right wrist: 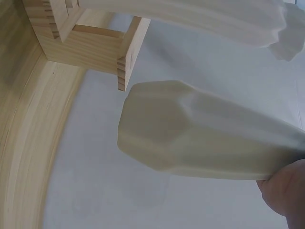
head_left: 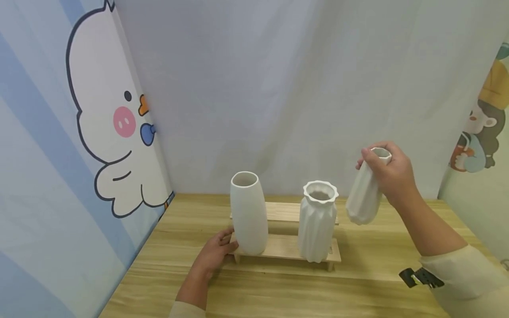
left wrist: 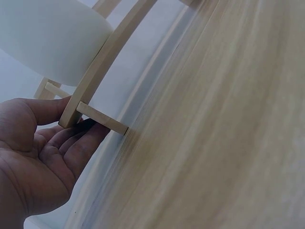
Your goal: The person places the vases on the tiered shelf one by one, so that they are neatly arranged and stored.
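Note:
My right hand grips a slim white faceted vase round its neck. That vase is held tilted in the air to the right of a two-step wooden stand; its faceted base shows in the right wrist view. At the stand's left end, my left hand pinches the front step, thumb on top and fingers beneath. A tall smooth white vase stands upright on that step beside my left hand. Toward the step's right end stands a white pleated vase with a scalloped rim.
The stand's raised back step runs behind the two standing vases. Beneath everything is a wood-grain table. A pale grey curtain hangs behind it, with cartoon-printed cloth at the left side and another print at the right.

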{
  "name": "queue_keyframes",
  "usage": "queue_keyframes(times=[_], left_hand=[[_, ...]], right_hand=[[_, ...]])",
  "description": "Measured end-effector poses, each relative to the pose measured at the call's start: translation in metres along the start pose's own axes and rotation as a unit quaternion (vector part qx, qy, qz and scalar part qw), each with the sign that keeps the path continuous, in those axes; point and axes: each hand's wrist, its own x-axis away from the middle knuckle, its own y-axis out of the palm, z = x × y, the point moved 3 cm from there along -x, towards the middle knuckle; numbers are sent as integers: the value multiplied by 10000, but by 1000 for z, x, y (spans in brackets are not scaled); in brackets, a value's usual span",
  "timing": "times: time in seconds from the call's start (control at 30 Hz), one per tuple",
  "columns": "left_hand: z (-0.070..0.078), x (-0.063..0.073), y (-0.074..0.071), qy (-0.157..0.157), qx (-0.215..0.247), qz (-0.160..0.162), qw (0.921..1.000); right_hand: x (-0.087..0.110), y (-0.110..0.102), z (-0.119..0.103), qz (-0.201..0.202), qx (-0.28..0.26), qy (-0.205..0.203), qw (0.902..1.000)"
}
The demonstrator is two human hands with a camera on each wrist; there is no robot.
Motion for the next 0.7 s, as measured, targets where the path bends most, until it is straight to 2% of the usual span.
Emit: queue_keyframes(times=[0.7], left_hand=[[-1, -3, 0, -6, 31, 15, 10000]], right_hand=[[-18, 18, -16, -26, -696, -217, 9973]])
